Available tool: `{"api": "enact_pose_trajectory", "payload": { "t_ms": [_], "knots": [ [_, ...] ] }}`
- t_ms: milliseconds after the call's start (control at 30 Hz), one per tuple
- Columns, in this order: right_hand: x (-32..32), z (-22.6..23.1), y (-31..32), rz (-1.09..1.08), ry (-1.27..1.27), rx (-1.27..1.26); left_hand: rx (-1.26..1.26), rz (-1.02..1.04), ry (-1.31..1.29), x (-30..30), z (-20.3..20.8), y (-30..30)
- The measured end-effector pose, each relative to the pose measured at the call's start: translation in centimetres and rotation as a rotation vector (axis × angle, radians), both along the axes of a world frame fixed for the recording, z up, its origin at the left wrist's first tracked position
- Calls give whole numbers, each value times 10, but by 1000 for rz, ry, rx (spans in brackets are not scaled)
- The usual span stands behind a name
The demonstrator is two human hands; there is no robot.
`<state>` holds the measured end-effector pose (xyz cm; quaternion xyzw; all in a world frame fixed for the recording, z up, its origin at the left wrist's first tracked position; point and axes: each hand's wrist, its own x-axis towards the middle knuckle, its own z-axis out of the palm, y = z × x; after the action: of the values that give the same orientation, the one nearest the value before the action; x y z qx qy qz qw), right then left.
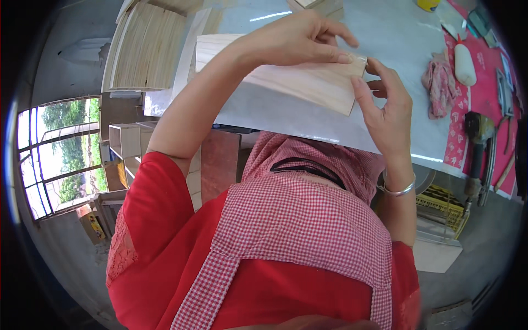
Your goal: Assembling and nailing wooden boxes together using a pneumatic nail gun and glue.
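Note:
A pale wooden board lies on the light-covered table in front of me, its long side running left to right. My left hand reaches across the top of it. Its thumb rests at the board's far edge near the right end, and its bent fingers stand apart from the thumb. At the board's right end, my right hand has thumb and forefinger against the end edge by the far corner. Whether the board is one piece or has another beneath it, I cannot tell.
Left on the table stands a stack of wooden boards. To the right lie a crumpled pink cloth, a white bottle with a red tip and a black-and-yellow power tool. A yellow crate sits below the table's right side.

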<state>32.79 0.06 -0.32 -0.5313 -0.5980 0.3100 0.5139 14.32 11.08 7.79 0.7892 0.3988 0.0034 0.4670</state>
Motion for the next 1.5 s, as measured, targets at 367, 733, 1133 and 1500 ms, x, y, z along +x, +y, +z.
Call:
{"api": "enact_pose_trajectory", "payload": {
  "t_ms": [367,733,1133,1500],
  "knots": [
    [16,-15,41,-15,54,-238,719,-297,-111,5,-22,0],
    [7,-1,43,-189,-262,320,737,-206,-194,10,-39,5],
    [3,-25,64,-106,328,32,749,-167,-172,11,-38,2],
    [-4,-27,58,-56,401,71,754,-156,-195,8,-40,0]
  ]
}}
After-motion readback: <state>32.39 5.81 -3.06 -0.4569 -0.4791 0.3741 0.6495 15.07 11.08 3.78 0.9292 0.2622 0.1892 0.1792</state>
